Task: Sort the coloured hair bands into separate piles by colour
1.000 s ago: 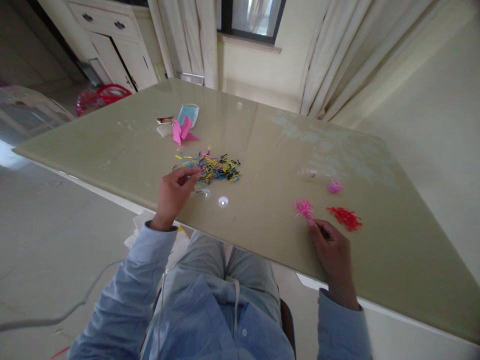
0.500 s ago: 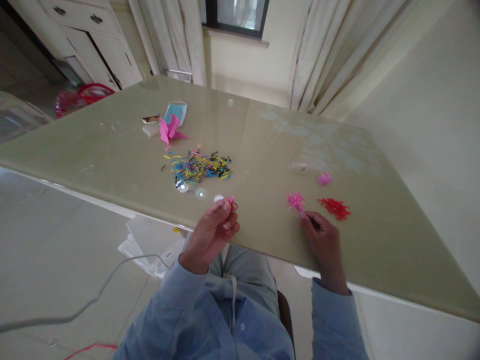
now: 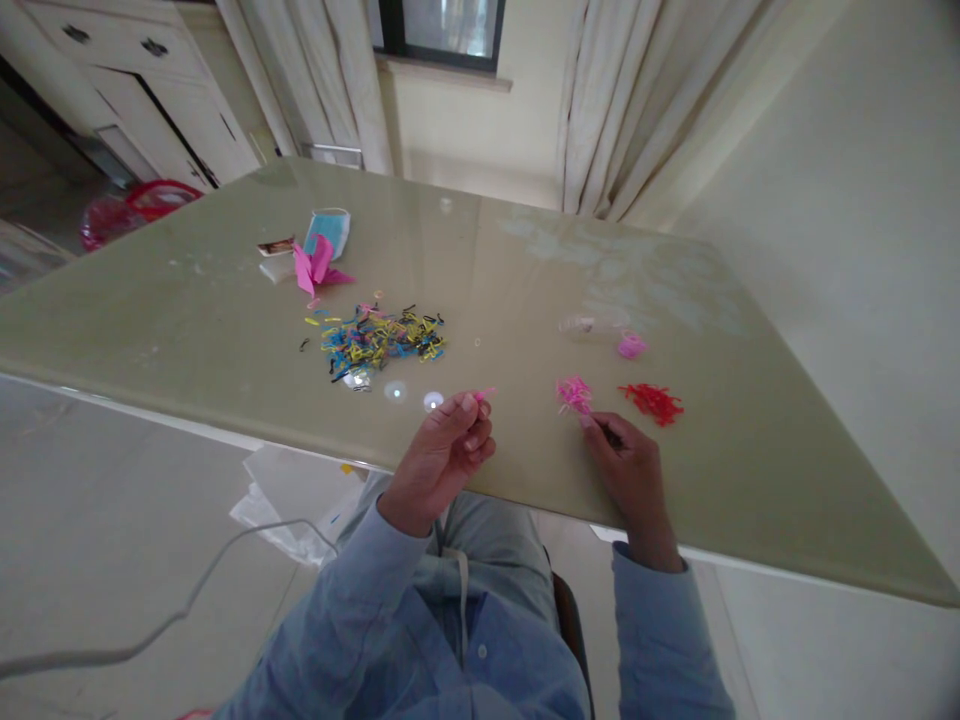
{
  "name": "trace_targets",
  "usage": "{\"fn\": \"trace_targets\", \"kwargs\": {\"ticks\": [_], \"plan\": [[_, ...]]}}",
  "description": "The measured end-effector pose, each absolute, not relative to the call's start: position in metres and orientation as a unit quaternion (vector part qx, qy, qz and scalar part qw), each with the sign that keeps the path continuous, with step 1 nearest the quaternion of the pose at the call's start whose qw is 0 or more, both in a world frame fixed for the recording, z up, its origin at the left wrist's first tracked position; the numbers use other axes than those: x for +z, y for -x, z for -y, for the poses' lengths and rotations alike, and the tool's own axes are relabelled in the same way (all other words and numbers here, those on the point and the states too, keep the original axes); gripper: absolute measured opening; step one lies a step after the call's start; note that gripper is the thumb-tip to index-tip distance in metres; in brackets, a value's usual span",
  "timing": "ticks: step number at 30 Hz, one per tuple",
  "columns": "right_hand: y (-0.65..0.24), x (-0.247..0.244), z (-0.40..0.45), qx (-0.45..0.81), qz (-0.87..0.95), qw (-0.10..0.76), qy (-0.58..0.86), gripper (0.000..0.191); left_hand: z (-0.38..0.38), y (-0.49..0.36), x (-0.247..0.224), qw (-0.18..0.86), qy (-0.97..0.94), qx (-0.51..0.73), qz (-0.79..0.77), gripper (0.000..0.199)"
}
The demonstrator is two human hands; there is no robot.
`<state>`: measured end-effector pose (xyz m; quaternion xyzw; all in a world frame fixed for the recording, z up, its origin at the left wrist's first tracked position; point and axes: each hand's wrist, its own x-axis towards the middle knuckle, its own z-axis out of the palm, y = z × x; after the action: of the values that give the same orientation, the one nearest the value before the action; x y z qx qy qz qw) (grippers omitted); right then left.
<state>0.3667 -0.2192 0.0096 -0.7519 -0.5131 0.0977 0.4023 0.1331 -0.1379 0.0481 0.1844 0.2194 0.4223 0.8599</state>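
My left hand (image 3: 450, 452) is closed in a pinch above the table's near edge, with small pink rubber bands (image 3: 481, 395) sticking out between thumb and forefinger. My right hand (image 3: 626, 465) rests at the near edge of a small pile of pink rubber bands (image 3: 574, 393). Its thumb and forefinger are pressed together on a pink band at the pile's edge; the other fingers curl under, partly hidden. Just right of that pile lies a heap of red rubber bands (image 3: 654, 402). Behind sits a tight pink bundle (image 3: 631, 345).
A large mixed heap of yellow, blue and black rubber bands (image 3: 382, 338) lies left of centre. Farther back are a folded pink paper (image 3: 319, 265), a blue face mask (image 3: 330, 232) and a small packet (image 3: 276, 246). A clear plastic container (image 3: 592, 324) lies near the pink bundle.
The view has shifted slightly, moving the table's things left in the picture. My left hand has come a little closer to the pink pile. The right hand stays at the pile's edge.
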Motion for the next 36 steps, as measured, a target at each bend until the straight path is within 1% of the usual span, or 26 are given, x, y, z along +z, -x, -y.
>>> {"fn": "trace_targets", "kwargs": {"ticks": [3, 10, 13, 16, 19, 22, 25, 29, 36], "plan": [[-0.367, 0.009, 0.219, 0.097, 0.511, 0.406, 0.752, 0.031, 0.13, -0.156, 0.045, 0.834, -0.255, 0.422, -0.249, 0.037], [-0.366, 0.011, 0.22, 0.111, 0.507, 0.41, 0.75, 0.03, 0.121, -0.211, 0.032, 0.708, -0.483, 0.398, -0.327, 0.029], [-0.366, 0.011, 0.22, 0.11, 0.507, 0.41, 0.75, 0.03, 0.117, -0.225, 0.029, 0.622, -0.588, 0.387, -0.343, 0.022], [-0.366, 0.01, 0.22, 0.114, 0.506, 0.406, 0.753, 0.03, 0.112, -0.234, 0.027, 0.504, -0.691, 0.377, -0.355, 0.016], [-0.366, 0.009, 0.22, 0.112, 0.508, 0.401, 0.754, 0.03, 0.107, -0.241, 0.023, 0.401, -0.774, 0.325, -0.365, 0.02], [-0.367, 0.009, 0.22, 0.111, 0.508, 0.399, 0.755, 0.032, 0.105, -0.244, 0.019, 0.343, -0.825, 0.273, -0.356, 0.023], [-0.367, 0.009, 0.22, 0.118, 0.505, 0.4, 0.756, 0.033, 0.104, -0.242, 0.016, 0.326, -0.834, 0.269, -0.355, 0.024], [-0.366, 0.01, 0.22, 0.123, 0.5, 0.403, 0.756, 0.032, 0.102, -0.226, 0.016, 0.343, -0.811, 0.296, -0.371, 0.023], [-0.365, 0.012, 0.218, 0.109, 0.498, 0.407, 0.758, 0.033, 0.091, -0.16, 0.01, 0.344, -0.789, 0.35, -0.371, 0.019]]}}
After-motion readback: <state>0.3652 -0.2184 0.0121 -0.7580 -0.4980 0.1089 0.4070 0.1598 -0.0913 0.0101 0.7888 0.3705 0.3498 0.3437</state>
